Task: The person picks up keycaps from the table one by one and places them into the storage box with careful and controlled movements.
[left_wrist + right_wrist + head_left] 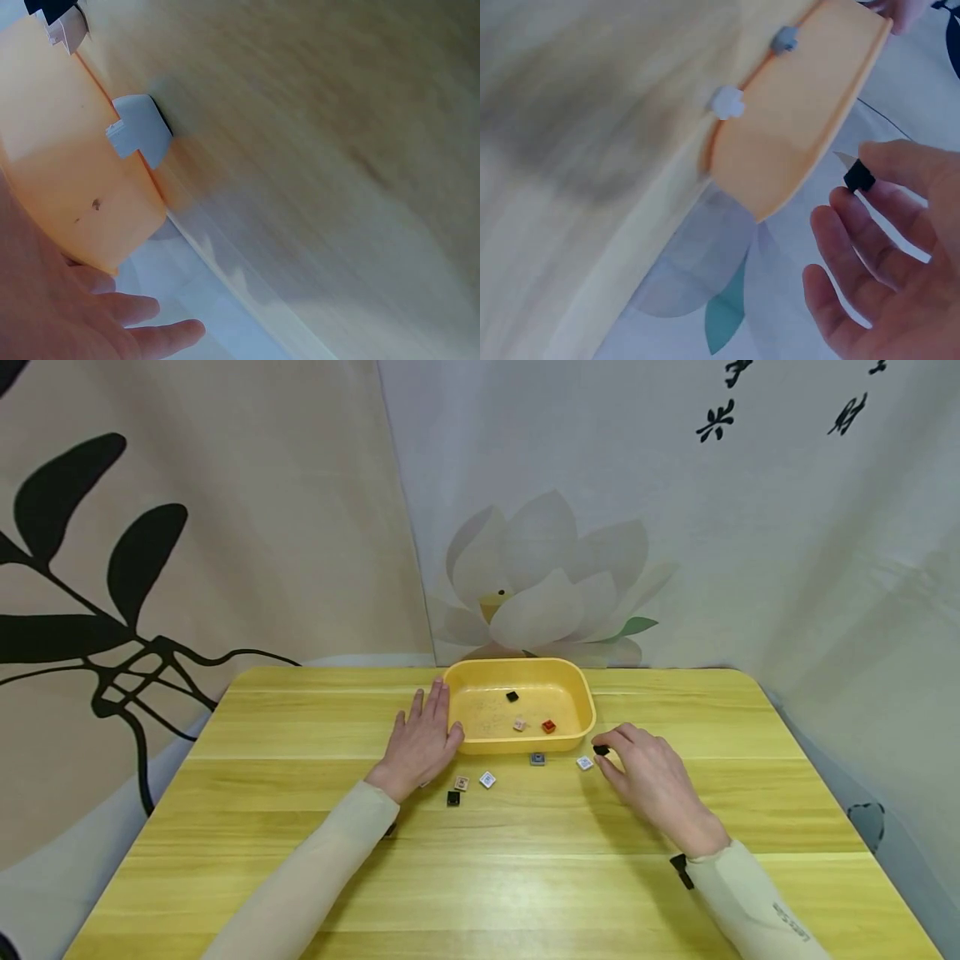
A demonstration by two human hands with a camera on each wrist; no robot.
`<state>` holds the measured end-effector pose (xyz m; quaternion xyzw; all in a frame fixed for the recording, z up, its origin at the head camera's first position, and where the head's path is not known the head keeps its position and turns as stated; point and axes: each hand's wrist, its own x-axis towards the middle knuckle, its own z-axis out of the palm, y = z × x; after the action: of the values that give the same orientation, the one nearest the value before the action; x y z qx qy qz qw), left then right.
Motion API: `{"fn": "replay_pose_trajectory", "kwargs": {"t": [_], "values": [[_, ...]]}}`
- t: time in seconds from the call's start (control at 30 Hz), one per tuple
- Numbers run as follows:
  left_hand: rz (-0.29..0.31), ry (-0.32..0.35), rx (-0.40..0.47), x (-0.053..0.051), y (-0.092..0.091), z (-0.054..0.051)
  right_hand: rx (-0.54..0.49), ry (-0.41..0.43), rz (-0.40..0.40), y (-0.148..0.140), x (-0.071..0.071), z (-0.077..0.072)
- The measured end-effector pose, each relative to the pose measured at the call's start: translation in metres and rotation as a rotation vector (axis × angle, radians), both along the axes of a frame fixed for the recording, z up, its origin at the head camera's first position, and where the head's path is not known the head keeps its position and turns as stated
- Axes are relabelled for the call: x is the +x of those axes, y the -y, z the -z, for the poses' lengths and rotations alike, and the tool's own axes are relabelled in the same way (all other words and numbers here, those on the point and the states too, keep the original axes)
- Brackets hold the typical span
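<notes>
My right hand [651, 777] pinches a small black square block [601, 750] between thumb and fingertips, just off the tray's right front corner. In the right wrist view the black block [859, 177] shows a pale pointed bit on one side. My left hand [422, 739] rests with straight fingers against the left side of the yellow tray [495, 747]. Inside the tray lie a black block [512, 697], a pale block [520, 725] and a red block [549, 727]. A white block [585, 763] lies on the table close to my right fingertips.
In front of the tray, a grey block [537, 759], a white block [487, 779], a beige block [462, 783] and a black block [453, 797] lie on the wooden table [525, 877]. Another dark piece [390, 830] is partly hidden by my left sleeve. A printed cloth [315, 510] hangs behind.
</notes>
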<state>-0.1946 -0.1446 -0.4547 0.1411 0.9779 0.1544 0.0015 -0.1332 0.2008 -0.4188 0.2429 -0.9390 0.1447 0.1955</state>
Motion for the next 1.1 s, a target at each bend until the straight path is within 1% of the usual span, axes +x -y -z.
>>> {"fn": "replay_pose_trajectory", "kwargs": {"t": [0.17,0.33,0.4,0.57,0.87,1.1], "values": [[-0.004,0.002,0.005,0.000,0.000,-0.001,-0.068,-0.027,-0.011,0.007,-0.005,-0.008],[-0.007,0.010,0.003,0.001,-0.001,-0.002,-0.095,-0.047,-0.019,0.014,-0.009,-0.012],[-0.007,0.018,0.001,0.001,-0.001,-0.002,-0.103,-0.041,-0.020,0.017,-0.010,-0.014],[-0.006,0.012,-0.003,0.002,-0.001,-0.002,-0.122,-0.016,-0.025,0.026,-0.016,-0.019],[-0.002,0.003,-0.006,0.002,0.000,-0.001,-0.147,-0.026,-0.025,0.045,-0.030,-0.025],[-0.001,0.007,-0.001,0.001,0.000,-0.001,-0.141,0.013,-0.014,0.055,-0.045,-0.023]]}}
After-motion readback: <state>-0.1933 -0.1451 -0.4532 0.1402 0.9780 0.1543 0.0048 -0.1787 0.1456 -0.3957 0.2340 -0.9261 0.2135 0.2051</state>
